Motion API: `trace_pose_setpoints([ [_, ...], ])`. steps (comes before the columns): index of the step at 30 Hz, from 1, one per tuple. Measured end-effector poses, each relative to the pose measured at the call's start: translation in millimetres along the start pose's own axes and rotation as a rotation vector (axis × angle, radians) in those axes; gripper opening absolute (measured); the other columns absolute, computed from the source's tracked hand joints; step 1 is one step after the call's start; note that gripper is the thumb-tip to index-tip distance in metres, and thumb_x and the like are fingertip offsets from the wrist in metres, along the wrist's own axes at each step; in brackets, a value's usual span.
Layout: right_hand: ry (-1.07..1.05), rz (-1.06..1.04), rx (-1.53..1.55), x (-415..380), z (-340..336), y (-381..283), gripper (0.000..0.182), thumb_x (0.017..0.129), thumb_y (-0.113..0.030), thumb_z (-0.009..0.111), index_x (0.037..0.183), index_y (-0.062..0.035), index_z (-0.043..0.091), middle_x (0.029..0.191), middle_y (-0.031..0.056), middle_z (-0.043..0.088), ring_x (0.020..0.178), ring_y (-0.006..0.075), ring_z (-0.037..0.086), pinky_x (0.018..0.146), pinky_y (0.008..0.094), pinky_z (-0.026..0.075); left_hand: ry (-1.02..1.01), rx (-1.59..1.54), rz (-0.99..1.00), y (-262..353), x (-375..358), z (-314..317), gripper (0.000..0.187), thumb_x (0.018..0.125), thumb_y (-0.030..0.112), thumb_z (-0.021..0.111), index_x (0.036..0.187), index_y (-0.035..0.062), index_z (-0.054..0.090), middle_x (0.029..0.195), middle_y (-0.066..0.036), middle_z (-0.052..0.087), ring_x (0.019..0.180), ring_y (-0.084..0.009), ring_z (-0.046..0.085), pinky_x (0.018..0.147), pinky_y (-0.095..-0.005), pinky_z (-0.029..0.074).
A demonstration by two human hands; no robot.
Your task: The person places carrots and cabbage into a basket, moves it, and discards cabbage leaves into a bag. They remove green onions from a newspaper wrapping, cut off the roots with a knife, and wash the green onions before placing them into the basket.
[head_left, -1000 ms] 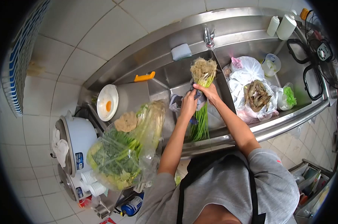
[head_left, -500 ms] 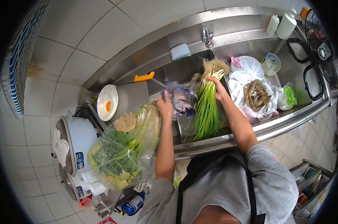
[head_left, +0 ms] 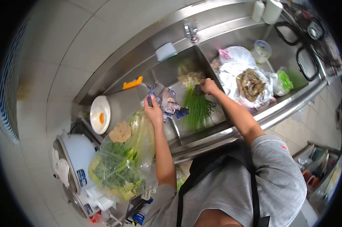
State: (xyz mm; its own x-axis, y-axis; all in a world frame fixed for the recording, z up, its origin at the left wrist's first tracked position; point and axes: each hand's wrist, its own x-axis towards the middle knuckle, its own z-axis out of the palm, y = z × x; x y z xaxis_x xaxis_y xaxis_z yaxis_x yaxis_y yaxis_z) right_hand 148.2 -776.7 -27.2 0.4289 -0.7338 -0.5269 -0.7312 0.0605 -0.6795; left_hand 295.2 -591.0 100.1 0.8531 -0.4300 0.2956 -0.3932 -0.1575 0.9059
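My left hand [head_left: 153,109] is closed on a crumpled bluish-grey wrapper [head_left: 168,100], held over the divider left of the sink basin. A bunch of green onions [head_left: 196,108] lies in the basin, its pale rooty ends toward the faucet and its green tips toward me. My right hand [head_left: 208,87] is at the right side of the bunch, beside the roots, with its fingers curled. Whatever those fingers hold is too hidden to name. A clear bag of leafy greens [head_left: 120,166] lies left of my left forearm.
Shrimp [head_left: 250,85] sit on white plastic bags in the right basin, near a clear tub [head_left: 261,51]. A faucet [head_left: 191,31] stands behind. A yellow-handled tool [head_left: 132,83], a white plate [head_left: 100,115] and a sponge [head_left: 165,52] lie at the left and back.
The green onions have gone from my right hand's grip down into the basin. My left hand has lifted the wrapper slightly leftward. The whole view has shifted.
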Motion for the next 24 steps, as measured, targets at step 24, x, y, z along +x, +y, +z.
trace_pose_setpoints([
  [24,0.373,-0.447,1.627,-185.3,-136.0,-9.6,0.023,0.080,-0.020,0.058,0.090,-0.0003,0.056,0.084,0.0032,0.059,0.077,0.0090,0.052,0.068,0.0237,0.043,-0.832,-0.264,0.538,172.6,-133.4,137.3,0.059,0.078,0.001,0.051,0.128,-0.0012,0.020,0.134,-0.017,0.016,0.124,-0.0287,0.022,0.099,-0.0426,0.025],
])
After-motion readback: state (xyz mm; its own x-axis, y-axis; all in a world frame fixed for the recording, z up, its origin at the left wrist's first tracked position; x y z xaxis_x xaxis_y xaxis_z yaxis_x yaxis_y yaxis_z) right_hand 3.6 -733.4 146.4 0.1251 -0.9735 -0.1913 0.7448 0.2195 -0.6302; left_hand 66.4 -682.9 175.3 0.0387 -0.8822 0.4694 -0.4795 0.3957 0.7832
